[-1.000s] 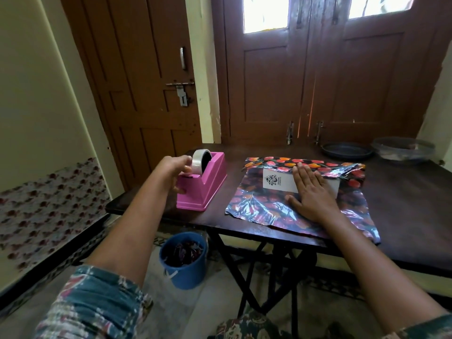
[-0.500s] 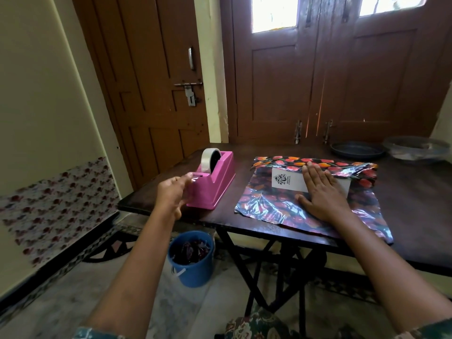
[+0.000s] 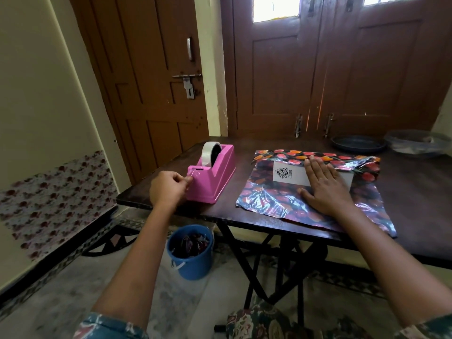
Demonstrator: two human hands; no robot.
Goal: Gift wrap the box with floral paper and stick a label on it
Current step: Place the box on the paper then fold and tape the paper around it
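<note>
Dark wooden table (image 3: 256, 211) before brown doors | floral paper (image 3: 269, 199) spread right of pink tape dispenser (image 3: 212, 177) | white box (image 3: 288, 174) on the paper | right hand (image 3: 325, 187) flat, fingers spread, pressing box and paper | left hand (image 3: 168, 189) pinching tape end at dispenser's near end

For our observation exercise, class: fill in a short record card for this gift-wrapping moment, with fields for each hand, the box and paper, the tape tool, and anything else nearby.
left hand: fingers pinched at the cutter end of the pink tape dispenser, apparently on the tape end
right hand: flat, palm down, pressing the white box and floral paper
box: partly covered, printed face exposed
paper: shiny, near flap folded over the box
table: dark wood, folding legs
floor: blue bucket holding scraps
far right of table: dark tray
</note>
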